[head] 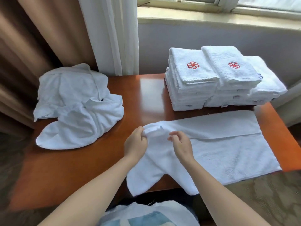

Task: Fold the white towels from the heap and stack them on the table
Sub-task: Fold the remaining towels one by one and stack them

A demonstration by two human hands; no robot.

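Fingers of the left hand (pixel 136 143) curl round a bunched edge of a white towel (pixel 219 144), holding it slightly raised. Fingers of the right hand (pixel 181 145) are half curled just beside that bunch; blur hides whether they pinch the cloth. 2 bare forearms reach in from below. The towel lies spread on the wooden surface (pixel 146 92). A rumpled heap (pixel 73 103) sits left. Behind are stacks of folded towels (pixel 192 88); 2 show a red flower emblem (pixel 193 64). Their tags are unreadable.

brown curtain (pixel 24 46) | white curtain (pixel 110 35) | daylit window (pixel 228 4) | grey wall (pixel 211 36) | glossy wooden table (pixel 151 92) | patterned carpet (pixel 268 193)
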